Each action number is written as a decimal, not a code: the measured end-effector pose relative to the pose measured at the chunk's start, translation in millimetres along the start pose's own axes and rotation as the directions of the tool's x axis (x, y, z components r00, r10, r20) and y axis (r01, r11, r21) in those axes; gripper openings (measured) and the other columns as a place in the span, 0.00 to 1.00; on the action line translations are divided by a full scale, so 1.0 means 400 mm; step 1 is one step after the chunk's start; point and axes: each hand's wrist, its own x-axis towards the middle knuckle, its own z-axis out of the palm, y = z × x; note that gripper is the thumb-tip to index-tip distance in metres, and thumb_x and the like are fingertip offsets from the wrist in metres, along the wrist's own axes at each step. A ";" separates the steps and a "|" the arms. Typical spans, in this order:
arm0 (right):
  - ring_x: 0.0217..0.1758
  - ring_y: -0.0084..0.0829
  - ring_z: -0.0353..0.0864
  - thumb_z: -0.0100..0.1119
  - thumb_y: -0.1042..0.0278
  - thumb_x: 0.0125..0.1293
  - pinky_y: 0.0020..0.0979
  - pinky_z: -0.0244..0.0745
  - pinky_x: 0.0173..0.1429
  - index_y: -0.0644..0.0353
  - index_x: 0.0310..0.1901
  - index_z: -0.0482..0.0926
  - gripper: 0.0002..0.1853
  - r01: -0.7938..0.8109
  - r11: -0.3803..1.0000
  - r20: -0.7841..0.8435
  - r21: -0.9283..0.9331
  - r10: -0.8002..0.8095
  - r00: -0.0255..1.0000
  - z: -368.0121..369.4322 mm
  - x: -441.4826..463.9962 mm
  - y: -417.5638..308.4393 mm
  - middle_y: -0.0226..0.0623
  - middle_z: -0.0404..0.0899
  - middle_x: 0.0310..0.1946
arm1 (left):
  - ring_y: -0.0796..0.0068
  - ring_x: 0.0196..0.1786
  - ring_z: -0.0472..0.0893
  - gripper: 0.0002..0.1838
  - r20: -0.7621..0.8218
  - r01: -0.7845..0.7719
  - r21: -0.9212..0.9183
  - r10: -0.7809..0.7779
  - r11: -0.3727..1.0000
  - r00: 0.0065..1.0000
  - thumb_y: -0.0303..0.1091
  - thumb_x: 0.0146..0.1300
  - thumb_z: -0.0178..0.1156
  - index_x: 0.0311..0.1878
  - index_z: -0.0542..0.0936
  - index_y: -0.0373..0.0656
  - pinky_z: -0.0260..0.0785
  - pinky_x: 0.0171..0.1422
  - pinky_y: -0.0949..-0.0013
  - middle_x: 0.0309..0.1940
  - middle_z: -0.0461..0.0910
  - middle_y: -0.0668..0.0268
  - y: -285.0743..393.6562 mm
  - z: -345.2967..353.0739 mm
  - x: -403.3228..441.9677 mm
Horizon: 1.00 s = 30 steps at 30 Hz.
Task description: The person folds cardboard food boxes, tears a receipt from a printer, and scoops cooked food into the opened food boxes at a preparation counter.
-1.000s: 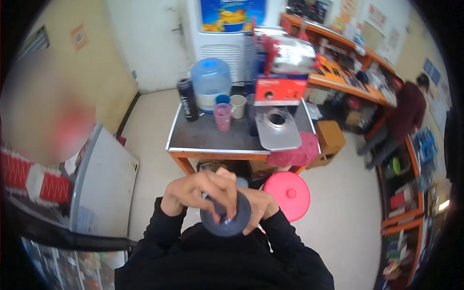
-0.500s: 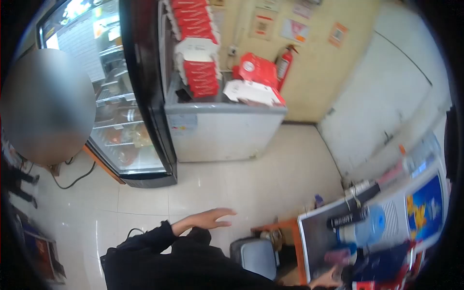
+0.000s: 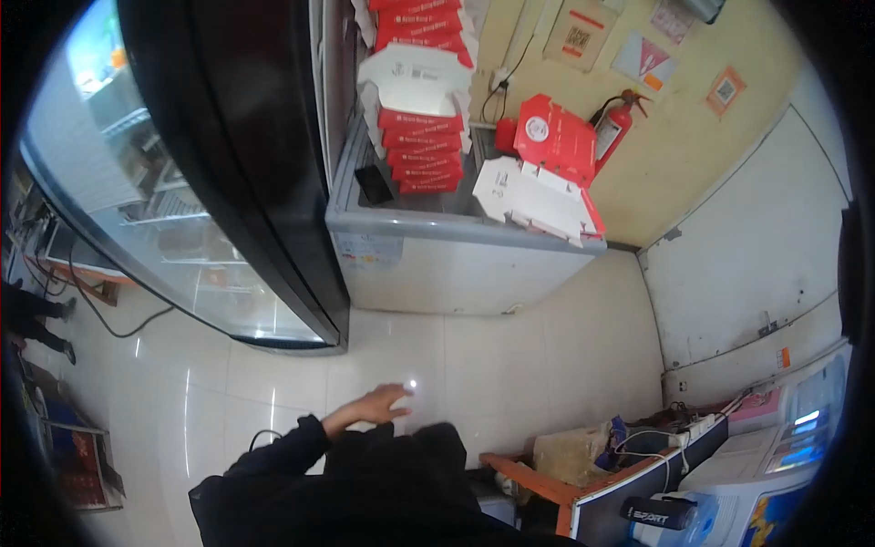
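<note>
So the nearest big thing to the one hand I can see is the white chest freezer [image 3: 456,273], sitting just past it, against the yellowish wall [image 3: 674,164]. The left hand [image 3: 372,407] isn't touching it; it hangs over the pale tiled floor [image 3: 492,365], near the wearer's dark-clothed legs, holding nothing I can see, with the fingers loosely apart and a bit bent. The right hand is out of the shot, so can't tell you if it's spread, closed or pinching anything.

On top of the freezer there's a leaning stack of red and white cartons [image 3: 424,150], and a flat black object [image 3: 374,183] lies just beside its lower end. Over toward the other end, a red and white open carton [image 3: 538,196] pokes out past the freezer's front edge. Behind that one, a red fire extinguisher [image 3: 613,132] is by the wall, and there are a few paper signs up there too, one with a QR code [image 3: 577,36].

Beside the freezer stands a glass-front fridge [image 3: 182,228] with a thick black frame, stuff on the shelves too blurry to name. Other side: a whitish door [image 3: 747,237], then a table [image 3: 592,506] with an orange frame, with a black bottle [image 3: 658,512] marked SPORT next to a blue water jug [image 3: 702,521]. Far left, another person's legs [image 3: 41,319] show.
</note>
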 end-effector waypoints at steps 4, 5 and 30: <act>0.50 0.47 0.79 0.68 0.52 0.57 0.46 0.74 0.57 0.70 0.50 0.75 0.29 -0.072 0.996 0.213 -0.047 0.081 0.974 0.087 0.088 0.035 0.52 0.80 0.46 | 0.46 0.73 0.59 0.31 -0.049 0.078 -0.031 -0.079 0.996 0.996 0.55 0.67 0.56 0.67 0.70 0.46 0.55 0.74 0.47 0.68 0.64 0.45 0.005 -0.056 0.159; 0.50 0.47 0.79 0.67 0.52 0.58 0.46 0.74 0.57 0.70 0.50 0.75 0.28 -0.100 0.993 0.250 -0.060 0.112 0.962 0.108 0.110 0.052 0.52 0.80 0.46 | 0.46 0.74 0.58 0.32 -0.054 0.104 -0.042 -0.107 0.994 0.993 0.56 0.67 0.56 0.67 0.69 0.47 0.55 0.74 0.46 0.69 0.63 0.45 -0.003 -0.057 0.193; 0.46 0.29 0.79 0.57 0.66 0.71 0.29 0.77 0.46 0.56 0.61 0.71 0.19 0.204 0.945 -0.205 0.256 -0.154 0.967 -0.210 1.184 -0.418 0.38 0.76 0.48 | 0.41 0.68 0.63 0.28 -0.975 0.861 -0.099 -0.220 0.498 0.015 0.54 0.72 0.46 0.68 0.67 0.50 0.52 0.68 0.38 0.70 0.59 0.42 -0.252 -0.701 0.790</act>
